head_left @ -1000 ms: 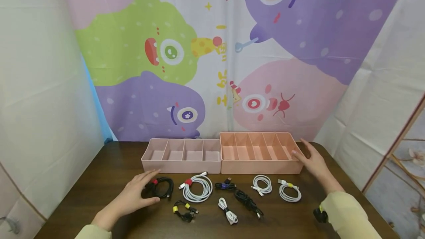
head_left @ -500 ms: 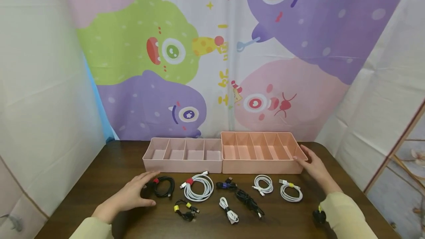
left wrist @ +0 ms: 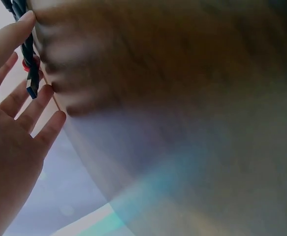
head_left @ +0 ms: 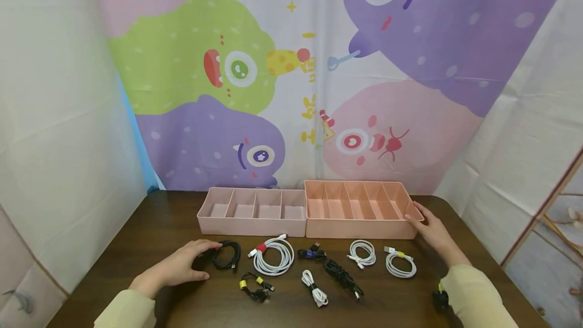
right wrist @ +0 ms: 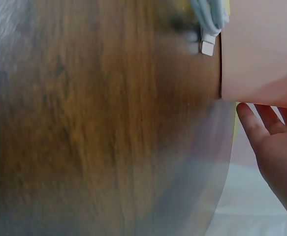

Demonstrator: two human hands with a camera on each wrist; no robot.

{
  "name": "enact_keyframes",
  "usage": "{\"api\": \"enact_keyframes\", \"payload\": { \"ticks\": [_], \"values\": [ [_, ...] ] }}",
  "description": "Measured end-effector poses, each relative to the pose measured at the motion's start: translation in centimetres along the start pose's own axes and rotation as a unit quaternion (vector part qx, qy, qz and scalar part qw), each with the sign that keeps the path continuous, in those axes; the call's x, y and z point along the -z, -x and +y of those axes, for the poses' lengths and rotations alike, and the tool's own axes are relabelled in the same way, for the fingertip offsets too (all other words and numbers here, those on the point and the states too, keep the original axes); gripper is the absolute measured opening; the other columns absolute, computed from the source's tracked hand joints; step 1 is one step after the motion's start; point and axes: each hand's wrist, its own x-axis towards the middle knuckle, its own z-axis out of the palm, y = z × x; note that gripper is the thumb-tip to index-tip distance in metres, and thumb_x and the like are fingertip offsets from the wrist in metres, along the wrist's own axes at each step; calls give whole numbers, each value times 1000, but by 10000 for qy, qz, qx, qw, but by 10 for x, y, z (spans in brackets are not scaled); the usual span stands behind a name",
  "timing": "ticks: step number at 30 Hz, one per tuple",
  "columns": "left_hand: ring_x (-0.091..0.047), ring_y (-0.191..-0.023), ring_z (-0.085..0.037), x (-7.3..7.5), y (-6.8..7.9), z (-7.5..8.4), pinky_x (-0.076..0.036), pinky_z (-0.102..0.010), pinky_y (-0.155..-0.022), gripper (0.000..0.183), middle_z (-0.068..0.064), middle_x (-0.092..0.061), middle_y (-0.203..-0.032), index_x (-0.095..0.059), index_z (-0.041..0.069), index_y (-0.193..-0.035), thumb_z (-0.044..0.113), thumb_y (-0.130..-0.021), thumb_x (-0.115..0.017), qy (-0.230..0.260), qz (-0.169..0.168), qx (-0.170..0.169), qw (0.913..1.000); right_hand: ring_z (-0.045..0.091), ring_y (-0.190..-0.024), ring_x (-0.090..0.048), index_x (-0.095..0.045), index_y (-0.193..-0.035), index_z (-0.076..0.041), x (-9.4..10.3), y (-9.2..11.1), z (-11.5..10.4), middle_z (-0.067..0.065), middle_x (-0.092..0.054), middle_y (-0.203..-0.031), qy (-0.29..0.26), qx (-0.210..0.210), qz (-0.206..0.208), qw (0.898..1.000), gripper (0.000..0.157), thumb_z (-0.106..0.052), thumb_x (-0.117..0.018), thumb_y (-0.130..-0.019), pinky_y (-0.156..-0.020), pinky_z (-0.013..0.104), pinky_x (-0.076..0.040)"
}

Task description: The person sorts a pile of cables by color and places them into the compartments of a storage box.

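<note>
In the head view my left hand (head_left: 175,269) hovers at the left, fingers loosely spread, fingertips right at the red strap of a coiled black cable (head_left: 227,255). The left wrist view shows this cable's USB plug (left wrist: 32,87) between thumb and fingers, which are not closed round it. My right hand (head_left: 433,237) touches the right end of a peach divided organizer box (head_left: 360,229), thumb by its front corner. Its fingers look relaxed against the end wall in the right wrist view. A pale pink divided box (head_left: 252,227) stands against the peach one's left side.
Several bundled cables lie in front of the boxes: a white one with a red strap (head_left: 277,259), a black one with yellow straps (head_left: 256,288), a long black one (head_left: 342,278), and a white one with a yellow strap (head_left: 401,264). A cartoon curtain (head_left: 300,80) hangs behind the table.
My left fingertips have lowered to the black cable's strap and the thumb has shifted left. My right fingers have come down onto the peach box's end. The head view has shifted slightly.
</note>
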Motion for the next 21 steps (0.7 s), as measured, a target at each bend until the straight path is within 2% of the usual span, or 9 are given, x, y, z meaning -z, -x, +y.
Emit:
{"api": "enact_keyframes", "payload": {
  "ticks": [8, 10, 16, 18, 21],
  "values": [
    [-51, -113, -31, 1, -2, -2, -41, -52, -92, 53, -7, -59, -120, -57, 8, -122, 16, -75, -78, -464, 231, -418, 9978, 52, -130, -29, -19, -148, 0, 1, 0, 1, 35, -27, -145, -99, 143, -112, 9998, 72, -39, -50, -96, -102, 63, -25],
    [-53, -108, -27, 1, -2, -3, -42, -49, -91, 52, -4, -60, -115, -58, 8, -121, 15, -74, -78, -499, 264, -428, 9975, 52, -130, -30, -19, -148, 0, 1, 1, 0, 35, -27, -144, -161, 140, -137, 9997, 72, -38, -51, -96, -102, 63, -26],
    [-54, -92, -17, 1, 1, -6, -46, -39, -80, 48, 3, -59, -99, -58, 10, -115, 16, -73, -80, -360, 323, -126, 9988, 49, -127, -36, -18, -148, 0, 0, 2, -2, 35, -28, -144, -196, 99, -210, 9995, 72, -39, -50, -97, -100, 60, -33],
    [-52, -88, -14, 1, 2, -7, -45, -36, -77, 43, 6, -58, -93, -59, 12, -111, 18, -73, -80, -342, 352, 5, 9988, 46, -122, -40, -18, -148, 0, 1, 2, -3, 35, -29, -143, -182, 84, -235, 9995, 73, -39, -50, -97, -96, 56, -38],
    [-50, -81, -11, 1, 1, -8, -44, -33, -72, 34, 8, -56, -85, -62, 11, -100, 20, -73, -80, -438, 489, 8, 9978, 42, -116, -44, -17, -149, 0, 3, 2, -4, 35, -31, -143, -193, 73, -283, 9994, 73, -40, -49, -97, -89, 48, -45]
  ]
}}
